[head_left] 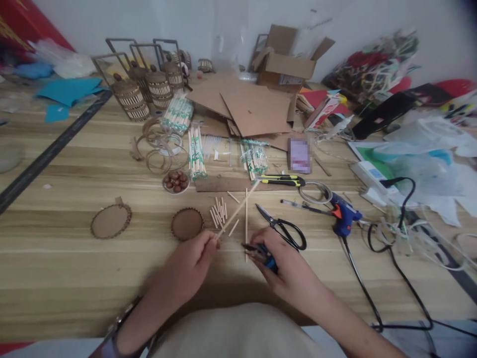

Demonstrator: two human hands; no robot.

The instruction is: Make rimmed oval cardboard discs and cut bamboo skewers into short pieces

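Between the fingers of my left hand (199, 256) is the near end of a thin wooden chopstick (238, 209), slanting up and away to the right. My right hand (285, 258) is closed around blue-handled pliers (263, 253), their jaws pointing left. A second chopstick (246, 214) lies on the table, its near end by the plier jaws. Several short cut stick pieces (219, 211) lie beyond my left hand. To their left is a round brown disc with a beaded rim (187, 223); another such disc (111, 221) lies farther left. Black-handled scissors (286, 231) rest beyond my right hand.
A blue hot glue gun (345, 216) with a black cable stands right, near a yellow-black utility knife (281, 180) and a pen (305, 206). Behind are a bowl of brown balls (176, 182), packs of chopsticks (196, 151), cardboard sheets (257, 109) and stick-built lanterns (130, 99).
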